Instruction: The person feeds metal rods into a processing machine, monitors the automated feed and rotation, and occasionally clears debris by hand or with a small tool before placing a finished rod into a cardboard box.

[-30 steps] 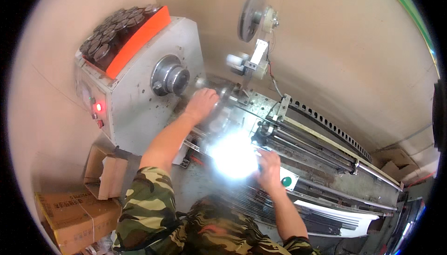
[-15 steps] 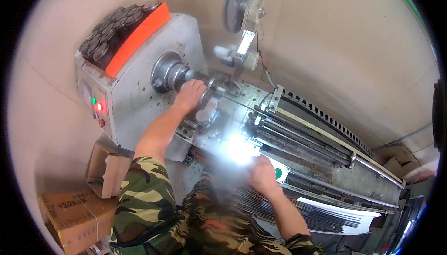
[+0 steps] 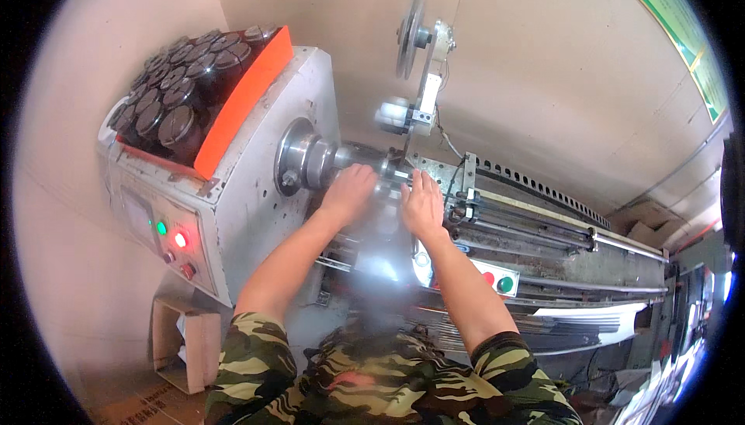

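Observation:
My left hand [image 3: 351,192] is closed, its fingers curled at the near side of a dark metal cylinder [image 3: 358,153] in the machine's stepped steel chuck [image 3: 299,157]. What it holds, if anything, is hidden and slightly blurred. A short way to the right, my right hand [image 3: 423,206] has its fingers stretched out, pointing away from me. Their tips lie beside the bright end fitting of the spindle; whether they touch it I cannot tell. Below and between the hands, glare and haze blur a bright metal part [image 3: 376,258].
A grey machine housing [image 3: 310,76] carries an orange-edged tray [image 3: 244,103] of dark round-ended cylinders. Its panel has lit buttons [image 3: 180,240]. A wheel on an arm [image 3: 410,37] rises behind. Long rails [image 3: 535,231] run right, past a red-and-green button box [image 3: 497,279]. A cardboard box [image 3: 203,351] stands lower left.
My right hand has moved from beside the button box up and left to the spindle's end. My left hand stays near the cylinder. The glare has weakened, and the view has shifted.

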The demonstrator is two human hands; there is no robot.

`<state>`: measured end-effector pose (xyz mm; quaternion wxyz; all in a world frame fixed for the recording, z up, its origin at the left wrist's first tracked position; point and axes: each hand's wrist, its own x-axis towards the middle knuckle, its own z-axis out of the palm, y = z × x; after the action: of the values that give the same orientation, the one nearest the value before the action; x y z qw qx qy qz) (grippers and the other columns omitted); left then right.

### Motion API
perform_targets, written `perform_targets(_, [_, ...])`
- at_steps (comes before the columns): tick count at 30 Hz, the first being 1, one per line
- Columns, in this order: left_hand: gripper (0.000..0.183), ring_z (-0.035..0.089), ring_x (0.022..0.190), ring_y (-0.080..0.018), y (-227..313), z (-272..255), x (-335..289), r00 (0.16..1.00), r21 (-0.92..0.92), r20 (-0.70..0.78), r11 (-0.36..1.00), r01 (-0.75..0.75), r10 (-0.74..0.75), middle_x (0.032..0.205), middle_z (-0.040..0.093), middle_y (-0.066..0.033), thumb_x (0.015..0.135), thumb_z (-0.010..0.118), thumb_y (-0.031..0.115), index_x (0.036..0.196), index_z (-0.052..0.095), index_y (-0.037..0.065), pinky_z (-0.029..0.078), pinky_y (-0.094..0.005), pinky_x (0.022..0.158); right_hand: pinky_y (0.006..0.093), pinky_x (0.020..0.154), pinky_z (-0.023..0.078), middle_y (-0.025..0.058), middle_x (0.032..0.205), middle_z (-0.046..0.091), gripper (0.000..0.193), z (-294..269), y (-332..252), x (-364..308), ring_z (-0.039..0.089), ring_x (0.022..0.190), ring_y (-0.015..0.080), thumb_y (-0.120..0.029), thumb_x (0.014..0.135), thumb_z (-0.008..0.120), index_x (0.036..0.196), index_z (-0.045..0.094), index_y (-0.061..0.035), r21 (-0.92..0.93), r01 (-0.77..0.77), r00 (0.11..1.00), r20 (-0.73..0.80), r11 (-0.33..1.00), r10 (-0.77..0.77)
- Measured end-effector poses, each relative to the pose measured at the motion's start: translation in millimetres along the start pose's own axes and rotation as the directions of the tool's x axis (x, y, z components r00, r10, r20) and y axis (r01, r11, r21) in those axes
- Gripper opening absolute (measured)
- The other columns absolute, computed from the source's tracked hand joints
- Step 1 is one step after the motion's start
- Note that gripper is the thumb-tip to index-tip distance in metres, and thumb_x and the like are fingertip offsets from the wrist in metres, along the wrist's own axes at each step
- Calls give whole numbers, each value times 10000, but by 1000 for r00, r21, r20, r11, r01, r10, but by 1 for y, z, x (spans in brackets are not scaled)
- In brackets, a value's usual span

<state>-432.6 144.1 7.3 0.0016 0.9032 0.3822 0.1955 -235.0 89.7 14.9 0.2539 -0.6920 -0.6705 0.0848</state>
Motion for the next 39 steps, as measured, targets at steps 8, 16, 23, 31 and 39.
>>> perform_targets(8, [601,546,1132,-328,-2,-31,4,991,-106,124,993,55,-41,1134,574,-115,598,900,184,1107,617,34,481,-426,984,481,1139,340,291,1444,487,532,6,-37,1,459,1335,429,-298,1005,515,1406,480,49,-142,-78,997,-1,987,78])
perform_targets(16, [603,554,1112,-321,-18,-29,4,985,-98,153,991,95,-79,1121,574,-114,583,923,234,1066,635,15,503,-418,960,490,1148,328,287,1443,484,492,-5,-44,-3,453,1344,422,-263,1016,487,1397,490,48,-254,-112,993,-6,961,114])
perform_targets(23, [615,554,1104,-319,-22,-27,2,990,-68,126,994,80,-71,1120,570,-116,583,930,256,1064,632,16,502,-416,960,491,1152,322,288,1452,474,467,-8,-37,-8,441,1355,419,-256,1023,471,1387,507,35,-296,-91,996,-39,951,84])
perform_targets(31, [639,552,1106,-329,-18,-31,5,987,-78,139,993,86,-74,1122,574,-128,575,936,232,1091,632,8,496,-417,969,489,1158,315,289,1451,473,467,19,0,-6,431,1365,419,-255,1017,478,1389,506,25,-231,-154,977,-178,961,114])
perform_targets(39, [667,553,1118,-336,-12,-28,7,988,-74,133,993,90,-80,1142,581,-134,569,937,212,1121,628,2,494,-420,977,497,1141,329,289,1437,483,446,15,12,-10,448,1343,428,-247,1006,500,1364,517,18,-219,-162,972,-205,962,117])
